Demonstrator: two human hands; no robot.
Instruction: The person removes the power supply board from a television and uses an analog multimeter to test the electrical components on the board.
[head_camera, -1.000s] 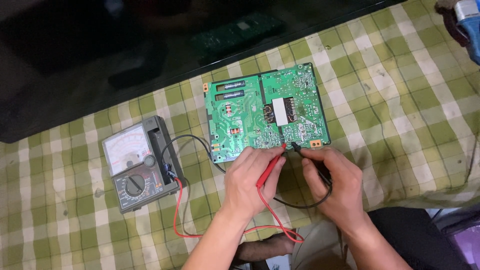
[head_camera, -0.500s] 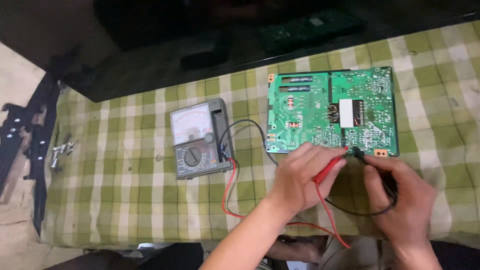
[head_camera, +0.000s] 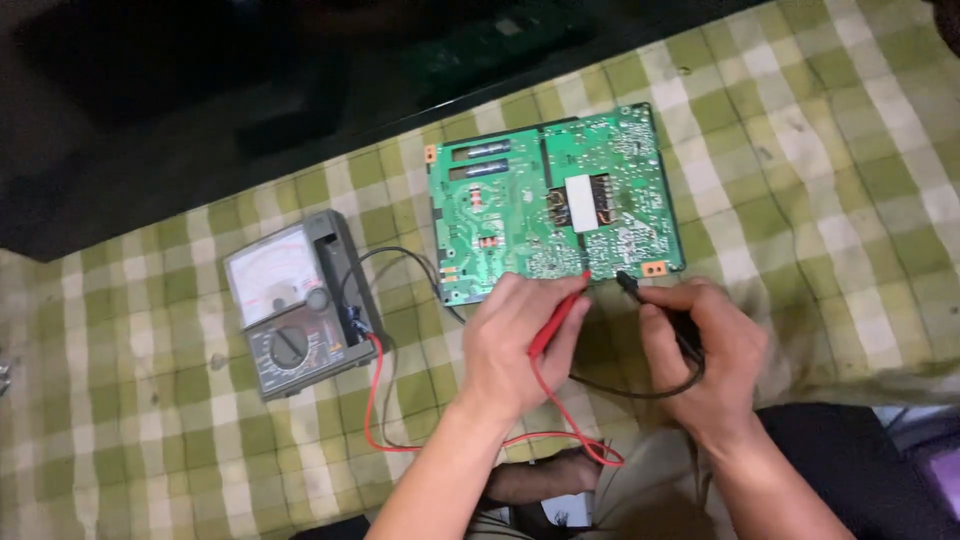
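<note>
Item: two test probes held at the lower edge of a green circuit board (head_camera: 555, 205), on a checked cloth.

Your left hand (head_camera: 520, 345) had its fingers clamped on the red probe (head_camera: 556, 322); your right hand (head_camera: 705, 345) pinched the black probe (head_camera: 655, 300). Red probe's long axis ran diagonally, tip up-right to the board edge; black probe's tip pointed up-left. Risk, judged: with the tips close together, a slip could bridge neighbouring solder points. Leads trailed to the analogue multimeter (head_camera: 290, 300) at left.
</note>
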